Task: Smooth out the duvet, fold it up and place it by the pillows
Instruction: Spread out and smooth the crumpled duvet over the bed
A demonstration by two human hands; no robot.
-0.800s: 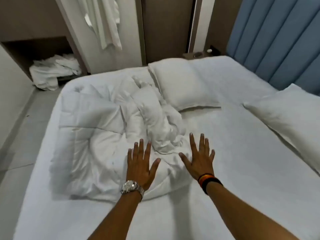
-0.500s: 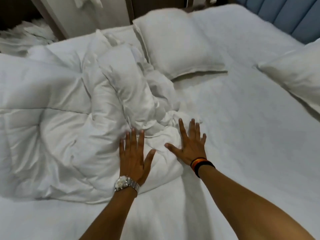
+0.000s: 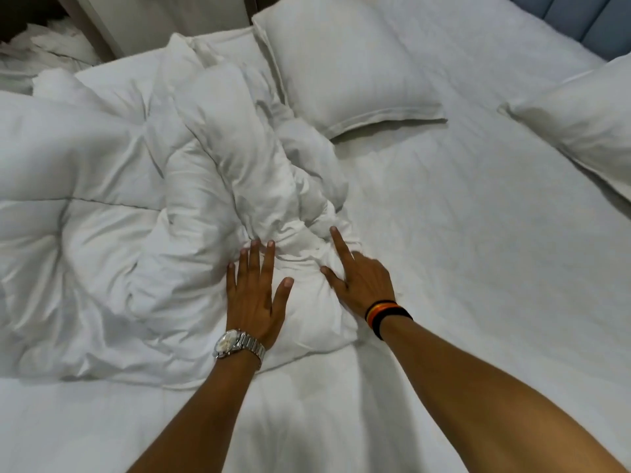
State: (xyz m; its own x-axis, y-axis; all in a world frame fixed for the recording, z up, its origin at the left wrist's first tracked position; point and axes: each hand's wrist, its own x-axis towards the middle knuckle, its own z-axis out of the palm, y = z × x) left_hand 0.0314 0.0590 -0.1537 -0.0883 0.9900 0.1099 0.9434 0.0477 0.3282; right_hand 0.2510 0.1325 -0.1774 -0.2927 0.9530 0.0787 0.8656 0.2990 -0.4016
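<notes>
A crumpled white duvet [image 3: 143, 206] lies bunched on the left half of the bed. My left hand [image 3: 254, 295], with a silver watch on the wrist, rests flat on the duvet's near corner with its fingers spread. My right hand [image 3: 358, 278], with dark bands on the wrist, lies on the same corner from the right; its index finger points out and its other fingers are curled into the cloth, hidden. One white pillow [image 3: 345, 63] lies at the top centre, just behind the duvet. A second pillow [image 3: 580, 114] lies at the right edge.
The white bed sheet [image 3: 461, 233] stretches flat to the right of the duvet. A blue padded headboard [image 3: 594, 18] shows at the top right. A heap of white linen [image 3: 44, 49] lies beyond the bed at the top left.
My view has dropped closer to the bed. Both hands have come down onto the duvet's near corner, and the right hand's fingers have curled into the cloth.
</notes>
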